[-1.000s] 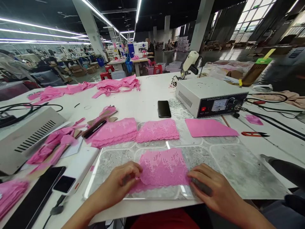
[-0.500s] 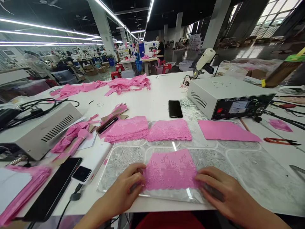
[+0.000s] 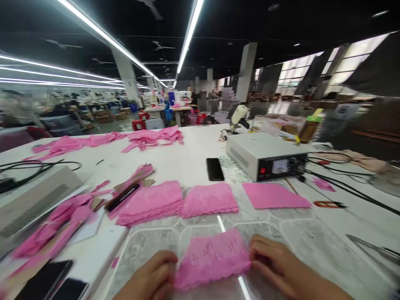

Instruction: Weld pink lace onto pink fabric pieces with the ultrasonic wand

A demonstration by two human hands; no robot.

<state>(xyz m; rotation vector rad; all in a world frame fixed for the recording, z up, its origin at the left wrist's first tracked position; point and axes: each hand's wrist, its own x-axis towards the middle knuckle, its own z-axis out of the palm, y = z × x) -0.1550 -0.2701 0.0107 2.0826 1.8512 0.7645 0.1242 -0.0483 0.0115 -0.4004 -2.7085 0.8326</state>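
A pink lace fabric piece point(image 3: 215, 258) with a leaf pattern and scalloped lower edge is held over the grey marbled mat point(image 3: 146, 241). Its left edge is in the curled fingers of my left hand point(image 3: 158, 275); the fingertips are partly hidden. At the opposite edge my right hand point(image 3: 275, 260) pinches the lace. The piece slants, its right side farther from me. Just beyond it lie a thick stack of pink lace pieces point(image 3: 153, 202), a smaller lace stack point(image 3: 209, 199) and plain pink fabric point(image 3: 275, 196).
A grey metered box point(image 3: 265, 154) stands at right, its cables trailing rightward. Orange-handled thread snips point(image 3: 329, 204) and tweezers point(image 3: 371, 246) lie on the right. A phone point(image 3: 215, 169) rests mid-table. Bundled pink strips point(image 3: 59, 221) and another grey box point(image 3: 37, 196) occupy the left.
The view has tilted up and turned to the right, so the table sits lower. The lace piece, flat and level before, now slants with its left end nearer me.
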